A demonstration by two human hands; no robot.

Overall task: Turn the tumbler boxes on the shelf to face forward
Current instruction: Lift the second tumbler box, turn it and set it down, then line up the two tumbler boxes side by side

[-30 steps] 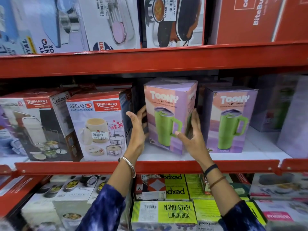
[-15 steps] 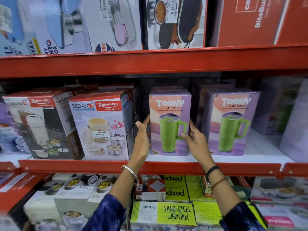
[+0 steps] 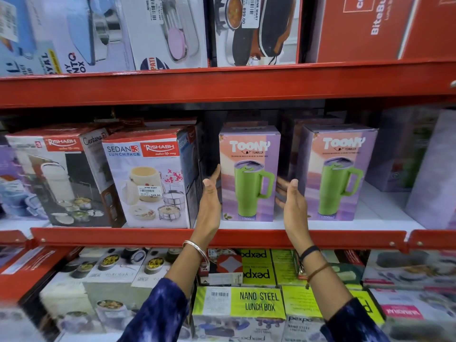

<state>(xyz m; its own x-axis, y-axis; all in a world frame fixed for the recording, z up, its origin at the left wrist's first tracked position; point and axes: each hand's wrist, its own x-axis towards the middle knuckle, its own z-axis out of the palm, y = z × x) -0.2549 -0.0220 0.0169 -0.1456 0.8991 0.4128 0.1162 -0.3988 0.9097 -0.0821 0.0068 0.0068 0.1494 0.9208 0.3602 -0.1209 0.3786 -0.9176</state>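
Two purple-and-pink "Toony" tumbler boxes with a green mug picture stand upright on the middle shelf (image 3: 345,238), fronts facing me: the left tumbler box (image 3: 249,174) and the right tumbler box (image 3: 338,174). My left hand (image 3: 209,196) is flat beside the left box's left edge, fingers stretched out. My right hand (image 3: 293,201) is flat beside its right edge, slightly apart from it and a little blurred. Neither hand holds anything. Further right, two purple boxes (image 3: 399,154) (image 3: 434,174) stand turned, showing no front picture.
A Rishabh Sedan-3 lunch pack box (image 3: 148,178) stands close to the left of my left hand, another Rishabh box (image 3: 59,176) beyond it. The red upper shelf beam (image 3: 222,82) hangs above. Nano Steel lunch boxes (image 3: 259,302) fill the lower shelf.
The left tumbler box has been turned from an angle until its front faces me, and it now sits flat. Both hands have loosened from its sides.
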